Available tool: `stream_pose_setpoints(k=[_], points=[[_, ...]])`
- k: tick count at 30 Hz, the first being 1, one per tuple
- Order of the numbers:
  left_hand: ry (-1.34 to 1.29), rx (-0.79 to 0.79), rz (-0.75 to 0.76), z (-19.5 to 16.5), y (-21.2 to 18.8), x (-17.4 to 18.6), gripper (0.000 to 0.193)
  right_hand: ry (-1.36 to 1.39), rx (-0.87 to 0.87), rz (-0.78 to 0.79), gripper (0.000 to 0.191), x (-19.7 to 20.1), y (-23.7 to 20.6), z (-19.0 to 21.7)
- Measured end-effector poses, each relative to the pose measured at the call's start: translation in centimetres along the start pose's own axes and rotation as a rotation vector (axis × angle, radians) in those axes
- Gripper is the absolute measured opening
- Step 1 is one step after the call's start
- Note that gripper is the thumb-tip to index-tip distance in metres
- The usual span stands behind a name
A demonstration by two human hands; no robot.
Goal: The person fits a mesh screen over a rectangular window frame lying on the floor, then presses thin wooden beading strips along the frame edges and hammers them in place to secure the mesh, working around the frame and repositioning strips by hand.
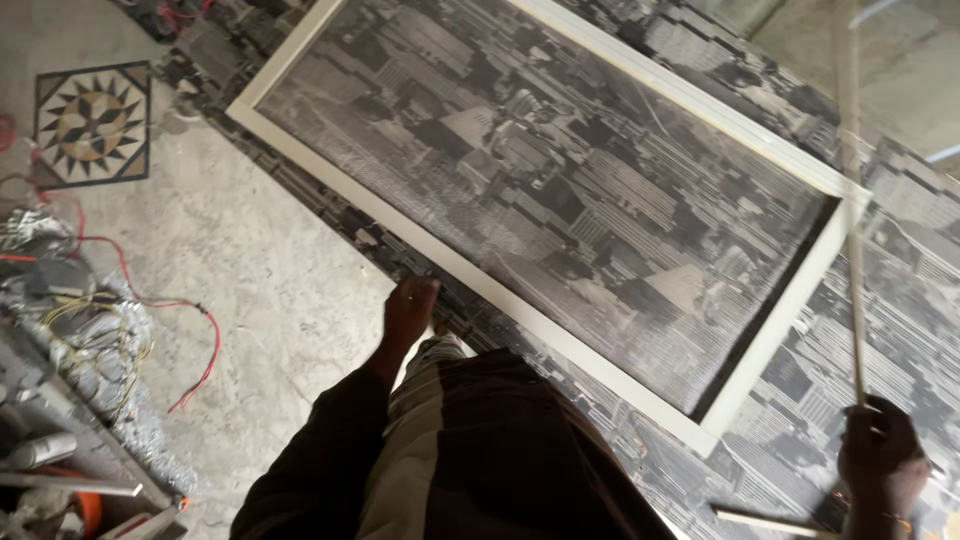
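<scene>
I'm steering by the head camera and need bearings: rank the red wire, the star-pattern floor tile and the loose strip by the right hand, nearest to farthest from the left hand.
From the left hand:
1. Red wire, on the concrete floor just to its left.
2. Star-pattern floor tile, far upper left corner.
3. Loose strip, bottom right on the patterned sheet, beneath the right hand.

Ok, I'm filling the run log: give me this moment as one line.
left hand: open, beside white frame | right hand: grips thin strip upright | frame flat on patterned sheet | red wire on floor
</scene>
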State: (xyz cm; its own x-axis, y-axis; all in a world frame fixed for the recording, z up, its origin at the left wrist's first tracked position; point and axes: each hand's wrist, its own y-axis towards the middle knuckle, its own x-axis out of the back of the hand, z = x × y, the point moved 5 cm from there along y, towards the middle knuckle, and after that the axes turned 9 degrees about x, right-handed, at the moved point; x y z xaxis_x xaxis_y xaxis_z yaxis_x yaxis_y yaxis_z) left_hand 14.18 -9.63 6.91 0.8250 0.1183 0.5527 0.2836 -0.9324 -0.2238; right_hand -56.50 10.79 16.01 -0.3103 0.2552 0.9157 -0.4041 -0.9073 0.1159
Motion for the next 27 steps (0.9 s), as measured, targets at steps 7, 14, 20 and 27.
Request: stream_pose_setpoints(k=[7,14,20,27], points=[[-0.894,0.448,0.242,-3.9,6.8,2.7,0.044,0.544,-0.057,0.853,0.030,-7.3,0.6,7.3],[-1.082,0.253,0.013,-0.7,16.1,11.9,0.038,0.390,-0.130,1.131,0.040,-12.6,0.7,11.6],[-1.184,0.317,0.032,3.3,25.6,17.5,0.031,0.306,-0.150,1.195,0.042,-18.3,4.5,24.2],[-0.777,0.364,0.397,6.2,37.0,17.4,0.033,0.297,0.037,1.286,0.049,-33.4,11.9,58.6]])
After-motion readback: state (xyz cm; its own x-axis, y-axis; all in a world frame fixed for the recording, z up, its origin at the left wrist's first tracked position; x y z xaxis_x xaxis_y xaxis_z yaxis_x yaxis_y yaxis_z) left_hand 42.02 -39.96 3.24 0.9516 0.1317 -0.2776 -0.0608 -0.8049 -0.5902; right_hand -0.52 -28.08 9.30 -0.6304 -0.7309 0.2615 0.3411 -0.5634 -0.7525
